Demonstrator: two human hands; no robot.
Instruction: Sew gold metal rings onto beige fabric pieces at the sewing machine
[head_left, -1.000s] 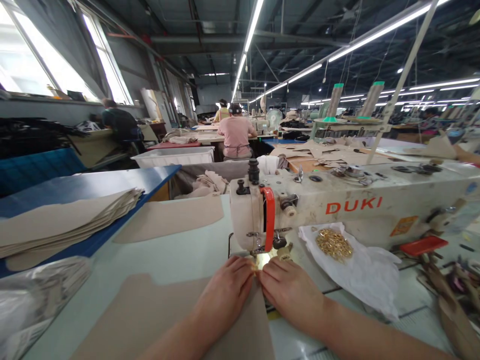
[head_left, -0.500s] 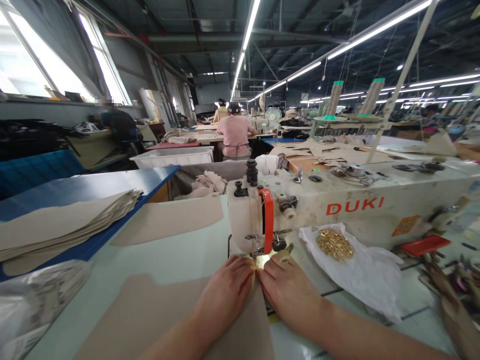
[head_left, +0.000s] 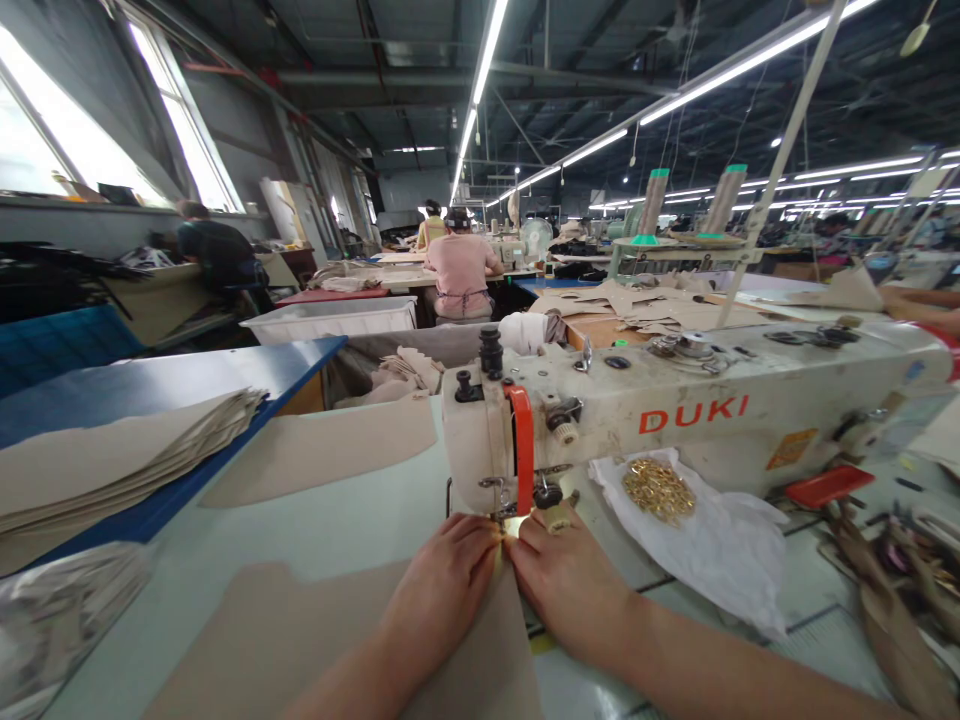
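A white sewing machine (head_left: 592, 390) with a red guard (head_left: 520, 445) stands in front of me. Under its lit needle area, both my hands meet at the edge of a beige fabric piece (head_left: 300, 630) lying on the pale green table. My left hand (head_left: 442, 570) has its fingers closed and pressed on the fabric, left of the presser foot. Close beside it, my right hand (head_left: 566, 570) pinches at the same edge, with fingertips partly hidden. Whatever small thing lies between the fingertips is too hidden to make out.
Gold-coloured metal pieces (head_left: 660, 490) rest on a white cloth bag (head_left: 724, 550) at the right. A red tray (head_left: 830, 487) sits behind it. Another beige piece (head_left: 322, 450) and stacked pieces (head_left: 112, 460) lie at the left. A person in pink (head_left: 459, 275) sits ahead.
My view has shifted slightly, so the scene sits a little further left. My hands stay at the needle with little visible movement. Another person's arm now shows at the right edge.
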